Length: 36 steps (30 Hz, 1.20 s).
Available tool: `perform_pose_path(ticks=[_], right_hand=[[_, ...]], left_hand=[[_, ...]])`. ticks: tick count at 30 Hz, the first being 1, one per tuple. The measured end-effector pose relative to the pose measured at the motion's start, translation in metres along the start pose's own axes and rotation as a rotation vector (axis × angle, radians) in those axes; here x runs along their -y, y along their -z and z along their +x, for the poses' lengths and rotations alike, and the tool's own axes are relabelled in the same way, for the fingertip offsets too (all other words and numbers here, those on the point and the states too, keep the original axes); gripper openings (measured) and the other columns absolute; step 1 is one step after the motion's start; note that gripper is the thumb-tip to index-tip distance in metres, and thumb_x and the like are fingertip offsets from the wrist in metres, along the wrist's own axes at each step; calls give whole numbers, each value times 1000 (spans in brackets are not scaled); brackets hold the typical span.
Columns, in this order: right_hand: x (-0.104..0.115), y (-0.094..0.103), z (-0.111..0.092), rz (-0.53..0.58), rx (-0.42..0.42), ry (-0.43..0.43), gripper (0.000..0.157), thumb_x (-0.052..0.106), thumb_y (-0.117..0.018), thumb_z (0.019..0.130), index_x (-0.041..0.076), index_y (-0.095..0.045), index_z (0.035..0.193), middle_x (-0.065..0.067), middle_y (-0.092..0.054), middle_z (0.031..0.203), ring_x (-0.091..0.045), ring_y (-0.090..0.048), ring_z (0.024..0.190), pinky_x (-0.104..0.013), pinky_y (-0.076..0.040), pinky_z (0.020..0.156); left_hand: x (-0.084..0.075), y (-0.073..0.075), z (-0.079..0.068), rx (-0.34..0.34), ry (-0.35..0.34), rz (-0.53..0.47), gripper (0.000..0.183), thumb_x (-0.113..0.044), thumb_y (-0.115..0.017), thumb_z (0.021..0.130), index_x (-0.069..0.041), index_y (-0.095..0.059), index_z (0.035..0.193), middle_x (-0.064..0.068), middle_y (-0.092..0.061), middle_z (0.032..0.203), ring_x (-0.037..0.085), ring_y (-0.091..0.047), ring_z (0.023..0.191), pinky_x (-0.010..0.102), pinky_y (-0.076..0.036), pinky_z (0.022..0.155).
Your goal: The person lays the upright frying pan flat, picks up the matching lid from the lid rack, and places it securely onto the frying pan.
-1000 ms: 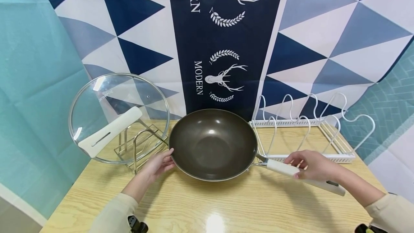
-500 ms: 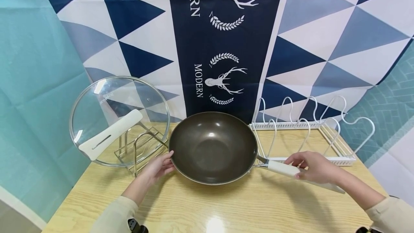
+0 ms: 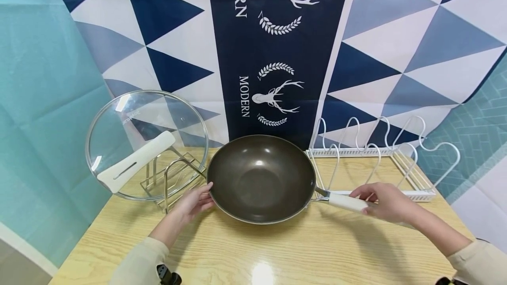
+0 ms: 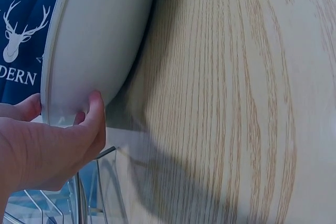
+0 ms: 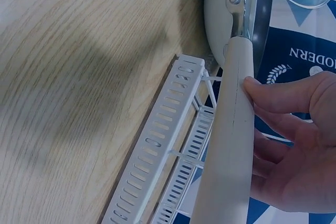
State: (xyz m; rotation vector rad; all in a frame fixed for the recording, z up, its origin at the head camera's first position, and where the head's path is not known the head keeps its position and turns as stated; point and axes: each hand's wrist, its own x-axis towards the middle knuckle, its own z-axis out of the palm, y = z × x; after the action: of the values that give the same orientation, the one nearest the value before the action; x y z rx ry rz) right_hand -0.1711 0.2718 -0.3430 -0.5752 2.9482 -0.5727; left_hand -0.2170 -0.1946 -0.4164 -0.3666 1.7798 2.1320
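Note:
A dark-coated wok (image 3: 259, 184) with a pale outside and a long cream handle (image 3: 346, 201) is in the middle of the head view, its inside facing me. At its left rim, my left hand (image 3: 195, 199) pinches the edge, the thumb inside and the fingers against the pale outer wall (image 4: 100, 35). My right hand (image 3: 390, 203) grips the handle; in the right wrist view the thumb (image 5: 254, 85) presses one face and the fingers curl behind. Part of the handle's end is hidden by that hand in the head view. Whether the wok's base touches the table cannot be told.
To the left, a glass lid (image 3: 119, 137) with a cream handle leans in a metal wire rack (image 3: 165, 184). A white rack (image 3: 421, 195) with wavy dividers stands right of the wok. Behind the wooden table (image 3: 293, 250) hangs a patterned cloth (image 3: 277, 43).
The wok's handle has turned slightly under my right hand, and less of its far end shows. My left hand has stayed at the rim. The head view has shifted a little.

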Motion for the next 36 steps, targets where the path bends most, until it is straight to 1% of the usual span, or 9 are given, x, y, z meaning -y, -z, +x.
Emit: perform_pose_path(ticks=[5, 8, 14, 19, 24, 31, 36], right_hand=[[0, 0, 1, -41, -45, -33, 29, 2, -78, 69, 6, -71, 97, 0, -70, 81, -9, -61, 70, -21, -48, 60], [-1, 0, 2, -57, -55, -42, 28, 3, -79, 70, 6, -71, 97, 0, -70, 81, -10, -62, 69, -21, -47, 59], [-2, 1, 3, -58, -53, -39, 27, 6, -78, 71, 7, -71, 96, 2, -70, 80, -4, -60, 68, -20, -46, 58], [-2, 1, 3, -46, -47, -41, 26, 5, -78, 71, 7, -71, 96, 3, -69, 79, -1, -57, 67, -19, -44, 57], [-3, 1, 2, -43, -50, -39, 27, 5, -78, 70, 7, -71, 96, 3, -68, 79, 1, -54, 67, -19, -43, 57], [-3, 1, 1, -33, -55, -33, 27, 5, -78, 70, 6, -71, 96, 3, -68, 79, 3, -53, 67, -19, -43, 57], [-3, 0, 0, -29, -57, -37, 28, 5, -79, 70, 7, -71, 96, 3, -68, 79, 3, -53, 67, -19, -43, 58]], left_hand=[[0, -1, 0, 4, 2, -5, 52, -21, -56, 97, 14, -41, 133, 11, -69, 94, 15, -68, 84, 28, -57, 87], [0, -1, 0, -5, 0, -6, 52, -21, -56, 97, 13, -41, 133, 12, -70, 96, 15, -68, 85, 29, -57, 88], [0, -1, -1, -12, -8, 3, 55, -21, -57, 96, 15, -39, 134, 18, -71, 103, 17, -68, 88, 32, -57, 90], [1, 0, -1, -11, -3, 6, 55, -21, -56, 97, 15, -39, 134, 16, -71, 102, 17, -68, 88, 32, -56, 90], [1, -1, 0, -7, 4, -1, 54, -20, -55, 97, 15, -39, 134, 13, -70, 97, 15, -68, 85, 30, -57, 89], [1, -1, 0, -6, 0, 8, 54, -21, -55, 97, 14, -40, 134, 16, -70, 101, 16, -67, 86, 30, -57, 89], [0, -1, -2, -9, -2, 5, 53, -21, -55, 97, 14, -40, 133, 15, -70, 100, 16, -67, 86, 31, -57, 89]])
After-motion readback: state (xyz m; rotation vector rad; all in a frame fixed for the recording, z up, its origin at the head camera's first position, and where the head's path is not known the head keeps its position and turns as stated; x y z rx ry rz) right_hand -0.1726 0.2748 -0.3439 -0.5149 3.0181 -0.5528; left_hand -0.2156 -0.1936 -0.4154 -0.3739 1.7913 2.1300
